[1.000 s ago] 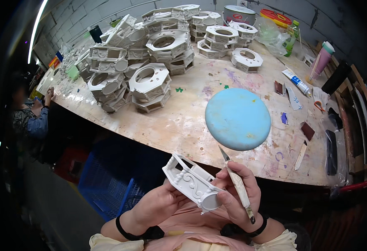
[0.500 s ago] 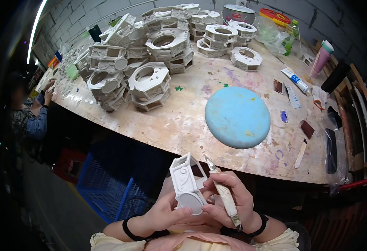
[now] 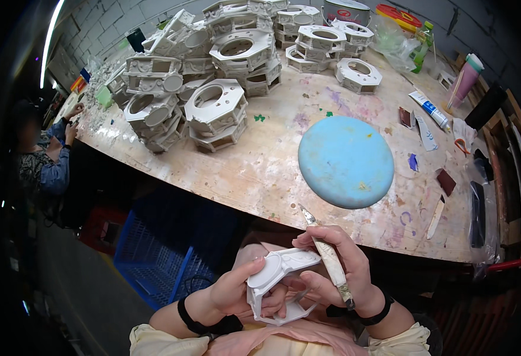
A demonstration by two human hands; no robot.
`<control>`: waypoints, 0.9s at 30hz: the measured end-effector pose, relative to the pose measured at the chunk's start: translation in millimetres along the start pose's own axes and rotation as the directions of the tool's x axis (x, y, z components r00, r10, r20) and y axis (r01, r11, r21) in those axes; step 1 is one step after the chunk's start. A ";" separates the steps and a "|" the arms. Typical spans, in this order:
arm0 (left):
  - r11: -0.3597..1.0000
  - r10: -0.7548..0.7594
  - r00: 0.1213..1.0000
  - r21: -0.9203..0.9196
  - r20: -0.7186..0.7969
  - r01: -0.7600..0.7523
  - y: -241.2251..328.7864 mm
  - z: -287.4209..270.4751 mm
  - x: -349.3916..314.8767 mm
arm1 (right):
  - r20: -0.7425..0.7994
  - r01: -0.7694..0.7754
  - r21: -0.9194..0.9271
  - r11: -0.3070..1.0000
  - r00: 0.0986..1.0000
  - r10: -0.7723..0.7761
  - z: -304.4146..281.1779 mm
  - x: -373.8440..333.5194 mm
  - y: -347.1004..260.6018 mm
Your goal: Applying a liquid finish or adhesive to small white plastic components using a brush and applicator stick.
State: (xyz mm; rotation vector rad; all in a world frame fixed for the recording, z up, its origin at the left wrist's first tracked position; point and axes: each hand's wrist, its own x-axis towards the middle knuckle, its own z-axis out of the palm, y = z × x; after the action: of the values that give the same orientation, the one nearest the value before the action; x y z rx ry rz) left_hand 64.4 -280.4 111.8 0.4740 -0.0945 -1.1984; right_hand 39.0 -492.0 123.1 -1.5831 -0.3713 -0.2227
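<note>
In front of my chest, below the table's near edge, I hold a white cast frame [image 3: 279, 268] with open sides, scroll relief and a flat oval panel. My left hand [image 3: 237, 287] grips it from the left, thumb on the oval and fingers reaching inside. My right hand [image 3: 342, 267] has a craft knife [image 3: 330, 261] with a tape-wrapped, stained handle lying across its palm, blade pointing up and away. The right thumb and fingertips are also at the frame's right side; the exact contact is partly hidden.
A round light-blue pad [image 3: 346, 163] lies on the stained table [image 3: 260, 172]. Stacked white octagonal frames [image 3: 216, 107] fill its left and back. A paint tube [image 3: 429, 111], sandpaper scraps [image 3: 445, 181] and a pink cup [image 3: 465, 82] sit right. A blue crate [image 3: 153, 261] stands below; a person [image 3: 47, 148] works far left.
The white frame has been turned from upright to lying over, its oval panel now up at the left. My left hand has shifted around it, and the knife stays in my right hand.
</note>
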 end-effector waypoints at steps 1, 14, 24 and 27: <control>0.999 -0.013 1.000 -0.031 0.007 0.013 0.2 -0.2 0.6 | -0.001 -0.002 0.001 1.000 1.000 0.002 0.6 -0.9 1.4; 0.868 0.198 0.976 0.479 -0.090 -0.132 7.9 -3.0 -4.2 | -0.185 -0.097 0.101 0.990 0.976 0.115 -1.7 -7.2 3.9; 0.981 0.185 0.975 0.088 -0.120 -0.175 21.9 -5.0 -8.7 | -0.231 -0.042 0.423 0.905 0.961 0.152 -12.9 -7.9 2.8; 0.989 0.145 0.953 0.079 -0.264 -0.129 28.4 -1.4 -2.4 | -0.249 -0.032 0.398 0.917 0.958 0.141 -16.9 -8.6 4.3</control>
State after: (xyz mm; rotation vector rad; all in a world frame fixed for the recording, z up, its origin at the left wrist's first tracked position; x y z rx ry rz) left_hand 88.7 -269.9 122.4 0.6699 0.0694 -0.9873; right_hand 34.1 -509.7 116.9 -1.1511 -0.1171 -0.2757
